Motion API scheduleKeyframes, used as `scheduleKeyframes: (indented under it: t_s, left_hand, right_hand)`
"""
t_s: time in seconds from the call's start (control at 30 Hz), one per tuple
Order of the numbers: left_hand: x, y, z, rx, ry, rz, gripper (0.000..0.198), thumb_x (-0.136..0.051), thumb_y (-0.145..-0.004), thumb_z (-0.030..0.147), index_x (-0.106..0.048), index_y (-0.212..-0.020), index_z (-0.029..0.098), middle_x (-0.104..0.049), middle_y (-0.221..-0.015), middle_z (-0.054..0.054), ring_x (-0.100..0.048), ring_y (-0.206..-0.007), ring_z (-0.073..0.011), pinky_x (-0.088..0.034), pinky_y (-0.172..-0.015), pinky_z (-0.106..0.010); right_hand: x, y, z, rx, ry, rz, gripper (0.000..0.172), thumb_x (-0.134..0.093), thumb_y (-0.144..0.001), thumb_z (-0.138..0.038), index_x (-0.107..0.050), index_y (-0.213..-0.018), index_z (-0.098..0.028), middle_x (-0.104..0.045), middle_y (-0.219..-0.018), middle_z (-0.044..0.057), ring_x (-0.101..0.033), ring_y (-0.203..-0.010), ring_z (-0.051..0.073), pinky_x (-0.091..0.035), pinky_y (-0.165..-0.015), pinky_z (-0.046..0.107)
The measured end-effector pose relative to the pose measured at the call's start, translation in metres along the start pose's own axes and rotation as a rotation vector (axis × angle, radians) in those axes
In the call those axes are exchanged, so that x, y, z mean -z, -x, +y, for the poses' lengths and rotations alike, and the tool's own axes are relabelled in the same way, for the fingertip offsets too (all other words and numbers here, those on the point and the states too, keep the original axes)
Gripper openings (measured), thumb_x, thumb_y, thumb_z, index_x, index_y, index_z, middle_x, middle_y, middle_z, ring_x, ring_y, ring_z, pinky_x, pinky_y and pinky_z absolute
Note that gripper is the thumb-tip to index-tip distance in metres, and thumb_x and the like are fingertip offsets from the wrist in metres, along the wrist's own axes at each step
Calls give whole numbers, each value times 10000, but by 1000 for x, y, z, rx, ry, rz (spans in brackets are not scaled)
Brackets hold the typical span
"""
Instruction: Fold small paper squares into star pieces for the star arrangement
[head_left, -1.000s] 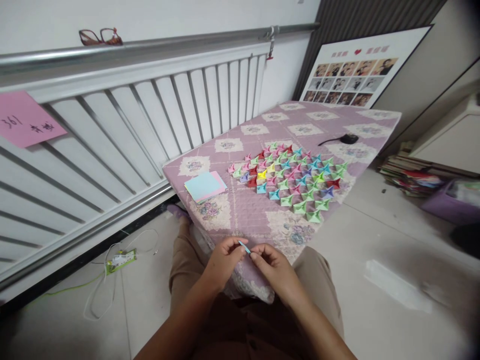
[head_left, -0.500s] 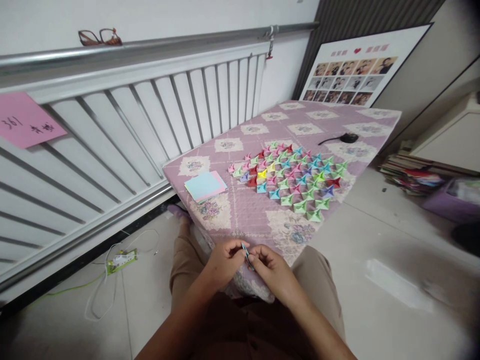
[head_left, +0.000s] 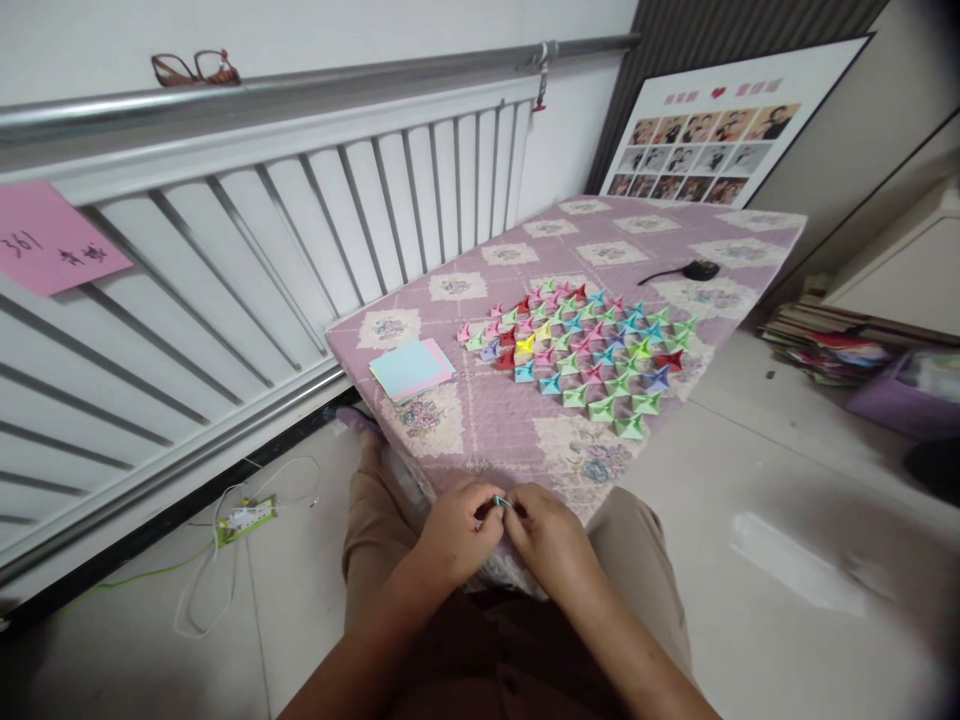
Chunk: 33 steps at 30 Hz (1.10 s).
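Between my fingertips, at the near corner of the table, is a small folded piece of blue paper (head_left: 502,501). My left hand (head_left: 463,530) pinches it from the left and my right hand (head_left: 550,535) from the right, so that most of it is hidden. Beyond them, rows of folded paper pieces (head_left: 574,394) in green, pink, blue, red, yellow and purple stand on the flowered tablecloth (head_left: 502,425). Left of these lies a stack of flat paper sheets (head_left: 409,369), light blue on top with pink and green edges showing.
A black object with a cable (head_left: 700,270) lies at the table's far right. Behind the table's left edge runs a white radiator (head_left: 375,215), with glasses (head_left: 196,69) on the pipe above. A photo board (head_left: 697,130) leans at the back; a power strip (head_left: 247,519) lies on the floor.
The blue paper has turned from steeply slanted to nearly flat between my fingertips. Both hands have closed in around it, with the right hand's fingers more curled.
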<state>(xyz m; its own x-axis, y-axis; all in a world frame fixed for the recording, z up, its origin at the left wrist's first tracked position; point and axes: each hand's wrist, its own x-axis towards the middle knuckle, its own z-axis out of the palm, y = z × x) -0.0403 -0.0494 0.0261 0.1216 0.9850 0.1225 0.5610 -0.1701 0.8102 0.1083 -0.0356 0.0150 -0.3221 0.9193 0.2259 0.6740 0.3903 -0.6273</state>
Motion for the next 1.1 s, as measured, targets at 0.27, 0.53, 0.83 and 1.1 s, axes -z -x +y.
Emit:
scheduleKeyframes:
  t_s: [0.27, 0.53, 0.83, 1.1]
  left_hand:
    - [-4, 1, -1, -28, -84, 29, 271, -474, -832, 141, -653, -1031, 189, -584, -1000, -73, -544, -951, -193, -442, -888, -331]
    - [-9, 2, -3, -9, -270, 10, 413, -449, -772, 70, -605, -1126, 213, -579, -1051, -82, -527, -1011, -227, -427, -919, -365]
    - [-3, 1, -9, 127, -16, -8, 348, -475, -767, 105, -649, -1042, 229, -688, -970, -39, -602, -886, -204, -439, -838, -312]
    - [7, -1, 0, 227, 220, -42, 322, -485, -756, 114, -664, -1011, 195, -696, -913, -26, -616, -818, -168, -458, -767, -270]
  right_hand:
    - [-4, -1, 0, -51, -25, 30, 137, -424, -852, -262, -536, -791, -212, -622, -754, 44, -592, -683, 182, -416, -639, 281]
    - [-5, -2, -3, -157, -190, 42, 96, -444, -828, -266, -526, -861, -229, -638, -734, 10, -605, -661, 173, -426, -640, 278]
    - [-3, -5, -5, -204, -599, -40, 160, -488, -830, -345, -579, -863, -217, -591, -724, -6, -538, -649, 141, -428, -607, 249]
    - [2, -5, -7, -288, -802, -153, 148, -514, -816, -340, -565, -876, -215, -529, -674, -32, -481, -611, 120, -402, -583, 235]
